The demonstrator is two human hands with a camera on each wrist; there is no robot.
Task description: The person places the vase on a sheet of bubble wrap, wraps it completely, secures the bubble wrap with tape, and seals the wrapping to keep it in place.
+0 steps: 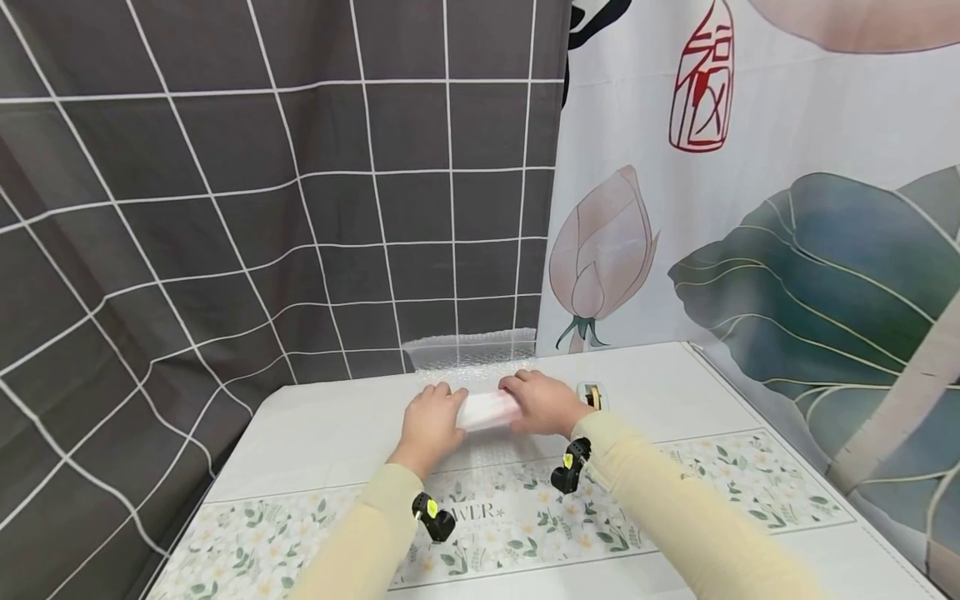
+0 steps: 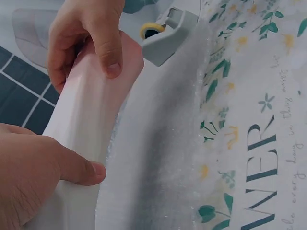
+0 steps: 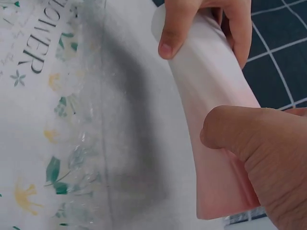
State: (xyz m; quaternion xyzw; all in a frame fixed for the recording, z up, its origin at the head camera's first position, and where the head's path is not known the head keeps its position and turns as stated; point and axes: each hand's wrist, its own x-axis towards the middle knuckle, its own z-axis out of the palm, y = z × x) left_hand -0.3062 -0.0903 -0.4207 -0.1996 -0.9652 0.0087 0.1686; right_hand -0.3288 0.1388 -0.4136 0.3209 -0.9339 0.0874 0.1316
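A long, faceted vase (image 1: 486,410), white shading to pink at one end, is held sideways above the table between both hands. My left hand (image 1: 431,423) grips its white end, thumb along the near side. Around the pink end curls my right hand (image 1: 546,404), with its thumb pressed on the surface, as the right wrist view shows of the vase (image 3: 211,100). Under it lies a sheet of clear bubble wrap (image 2: 144,177), and the vase's shadow falls on that sheet. The fingers behind the vase are partly hidden.
A tape dispenser (image 2: 172,36) with a yellow-cored roll stands just beyond my right hand. The bubble wrap's far end (image 1: 472,350) rises past the table's back edge. A white, flower-printed cover (image 1: 315,417) spreads over the table. Grey checked and lotus-printed curtains (image 1: 412,208) hang behind.
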